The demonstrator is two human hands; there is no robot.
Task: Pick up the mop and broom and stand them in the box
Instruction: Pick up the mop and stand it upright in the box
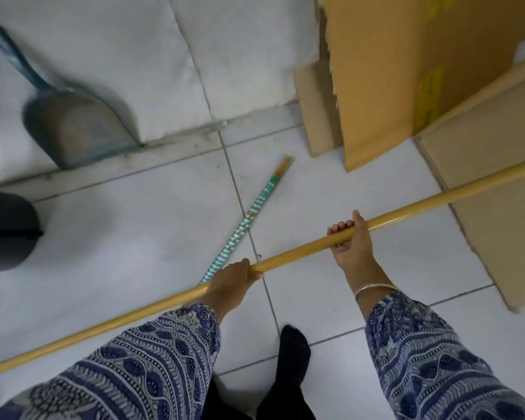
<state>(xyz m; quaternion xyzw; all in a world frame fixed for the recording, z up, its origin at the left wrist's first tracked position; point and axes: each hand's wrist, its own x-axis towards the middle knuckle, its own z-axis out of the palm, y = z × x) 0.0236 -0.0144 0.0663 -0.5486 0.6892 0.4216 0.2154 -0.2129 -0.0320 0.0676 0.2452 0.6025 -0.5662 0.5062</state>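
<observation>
A: Yellow wood first: one long pole (300, 251), gripped by two hands. The left hand (231, 281) is closed over it from above, the right hand (350, 241) wrapped around it from below with the fingertips curled over the top. Which tool it belongs to I cannot tell.

B: Why not?

A: Both ends are cut off. It runs down past the left hand out of the bottom-left edge, and up past the right hand out of the right edge, so no head shows.

B: Any other handle?

A: One, green-and-white striped (249, 221), lying on the floor tiles (134, 237) just beyond the left hand. Its near end is hidden behind that hand.

B: And the box?

A: One cardboard box (385, 80), standing ahead of the right hand, its top out of frame. One flap (497, 189) lies flat on the floor under the far stretch of the pole.

B: Room to move?

A: Bare tile between the hands and the box. Far to the left of the left hand one blue dustpan (73, 122) leans on the wall, blurred. A dark shape at the left edge is too blurred to name.
</observation>
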